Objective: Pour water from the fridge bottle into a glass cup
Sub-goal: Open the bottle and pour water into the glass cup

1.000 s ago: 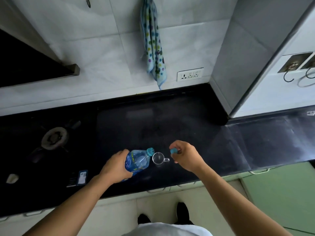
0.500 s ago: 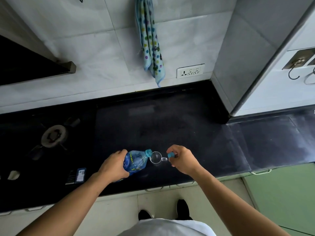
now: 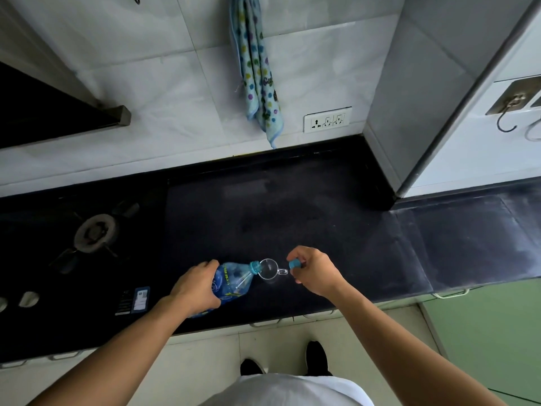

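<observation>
left hand [image 3: 195, 285] fingers grasp bottle [image 3: 232, 281], tilted, mouth right over cup [image 3: 268, 268]; right hand [image 3: 314, 272] fingers pinch cap [image 3: 294, 264].

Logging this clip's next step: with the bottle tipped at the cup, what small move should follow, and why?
Probably tilt the water bottle slightly more with the left hand: its open mouth sits at the rim of the glass cup, the right hand pinches the blue cap beside the handle, and no stream is discernible.
</observation>
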`<state>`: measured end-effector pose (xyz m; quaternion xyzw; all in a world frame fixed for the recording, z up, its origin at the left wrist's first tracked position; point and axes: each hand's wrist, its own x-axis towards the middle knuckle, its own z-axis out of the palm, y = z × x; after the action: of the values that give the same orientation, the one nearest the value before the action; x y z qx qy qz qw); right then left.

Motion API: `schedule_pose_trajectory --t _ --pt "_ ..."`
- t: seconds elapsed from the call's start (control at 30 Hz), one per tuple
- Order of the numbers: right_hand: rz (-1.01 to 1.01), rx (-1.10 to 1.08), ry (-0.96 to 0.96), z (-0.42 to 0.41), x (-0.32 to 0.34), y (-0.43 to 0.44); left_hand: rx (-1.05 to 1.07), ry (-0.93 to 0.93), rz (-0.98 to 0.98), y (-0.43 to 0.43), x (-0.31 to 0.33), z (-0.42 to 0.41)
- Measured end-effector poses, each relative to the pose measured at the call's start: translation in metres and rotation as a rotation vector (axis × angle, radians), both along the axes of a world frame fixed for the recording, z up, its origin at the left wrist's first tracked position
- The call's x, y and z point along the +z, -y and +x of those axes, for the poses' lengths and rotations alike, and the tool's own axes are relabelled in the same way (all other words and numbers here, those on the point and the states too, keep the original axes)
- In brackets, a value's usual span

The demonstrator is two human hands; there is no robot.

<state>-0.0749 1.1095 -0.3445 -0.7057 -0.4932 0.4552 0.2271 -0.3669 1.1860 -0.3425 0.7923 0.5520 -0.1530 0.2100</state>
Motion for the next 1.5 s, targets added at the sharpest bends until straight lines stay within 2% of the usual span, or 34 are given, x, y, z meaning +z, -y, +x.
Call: schedule_pose_trajectory --t 0.83,1.5 --pt "0.014 -0.005 0.002 0.000 -0.002 0.010 0.024 -0.173 -0.010 0.003 0.008 0.018" --pt "-0.001 -0.036 -0.078 0.004 -0.004 0.017 0.024 -0.212 -0.016 0.004 0.008 0.022"
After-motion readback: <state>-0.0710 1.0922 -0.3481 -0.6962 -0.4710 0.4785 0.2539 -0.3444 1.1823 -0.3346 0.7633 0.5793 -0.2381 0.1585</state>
